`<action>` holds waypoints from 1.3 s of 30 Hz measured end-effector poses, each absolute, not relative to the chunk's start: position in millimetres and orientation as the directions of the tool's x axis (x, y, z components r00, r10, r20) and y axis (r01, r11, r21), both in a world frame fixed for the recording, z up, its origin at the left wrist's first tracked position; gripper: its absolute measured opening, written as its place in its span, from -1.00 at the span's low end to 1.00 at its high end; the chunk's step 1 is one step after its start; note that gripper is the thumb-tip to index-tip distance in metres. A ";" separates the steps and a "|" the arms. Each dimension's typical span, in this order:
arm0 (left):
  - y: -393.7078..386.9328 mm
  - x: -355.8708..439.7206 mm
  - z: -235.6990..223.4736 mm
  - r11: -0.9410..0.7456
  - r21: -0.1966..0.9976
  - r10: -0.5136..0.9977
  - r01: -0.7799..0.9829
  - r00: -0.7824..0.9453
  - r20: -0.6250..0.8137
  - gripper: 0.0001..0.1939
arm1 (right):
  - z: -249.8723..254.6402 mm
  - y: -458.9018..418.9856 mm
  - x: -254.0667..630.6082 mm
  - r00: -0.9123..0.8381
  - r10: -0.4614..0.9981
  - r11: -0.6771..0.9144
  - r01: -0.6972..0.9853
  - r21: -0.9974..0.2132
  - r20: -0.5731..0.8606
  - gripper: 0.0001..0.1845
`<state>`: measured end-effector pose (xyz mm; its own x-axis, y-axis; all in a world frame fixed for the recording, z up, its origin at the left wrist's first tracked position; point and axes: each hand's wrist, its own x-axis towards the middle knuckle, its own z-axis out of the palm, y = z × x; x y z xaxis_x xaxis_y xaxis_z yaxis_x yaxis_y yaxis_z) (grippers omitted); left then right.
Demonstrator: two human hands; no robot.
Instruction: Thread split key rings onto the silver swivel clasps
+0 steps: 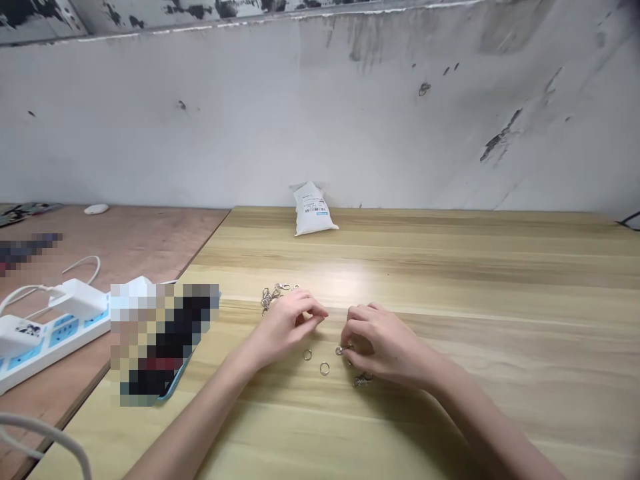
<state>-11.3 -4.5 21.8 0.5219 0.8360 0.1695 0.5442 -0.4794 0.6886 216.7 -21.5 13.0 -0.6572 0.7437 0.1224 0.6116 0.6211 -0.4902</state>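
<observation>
My right hand (381, 341) is closed, thumb and fingertips pinching a small silver swivel clasp (341, 351) whose round end sticks out to the left. Just below this hand, more metal clasps (362, 380) lie on the table. My left hand (294, 321) is in a pinch, its thumb and fingertips drawn close together; whatever may be between them is too small to make out. Behind it is a pile of silver clasps (270, 298), partly hidden by the hand. One split ring (325, 369) and another split ring (307, 355) lie flat between my hands.
A white plastic packet (314, 210) with a printed label stands by the wall. To the left lies a blurred-out phone with a light-blue edge (176, 381). A white power strip (60, 337) with plugged-in chargers and cables rests on the neighbouring brown table (165, 237).
</observation>
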 end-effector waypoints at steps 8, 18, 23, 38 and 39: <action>-1.0 -12.0 12.1 -0.522 0.693 0.820 0.498 0.517 0.246 -0.70 | -5.3 -21.8 210.8 -0.608 0.770 0.612 0.617 -0.494 0.194 -0.82; -2.6 -9.5 12.3 -0.621 0.662 0.756 0.420 0.542 0.367 -0.75 | -18.8 -19.9 202.3 -0.591 0.709 0.702 0.536 -0.469 0.386 -0.82; -3.9 -6.9 10.8 -0.539 0.711 0.817 0.452 0.484 0.313 -0.82 | -16.6 -16.9 203.9 -0.585 0.710 0.704 0.572 -0.421 0.392 -0.82; -7.8 -4.9 9.1 -0.432 0.776 0.869 0.459 0.443 0.222 -0.88 | -9.9 -22.5 193.6 -0.394 0.894 0.356 0.335 -0.872 0.213 -0.85; -7.8 -4.4 9.0 -0.428 0.785 0.869 0.448 0.444 0.221 -0.86 | -11.2 -22.7 192.2 -0.377 0.905 0.312 0.280 -0.908 0.195 -0.84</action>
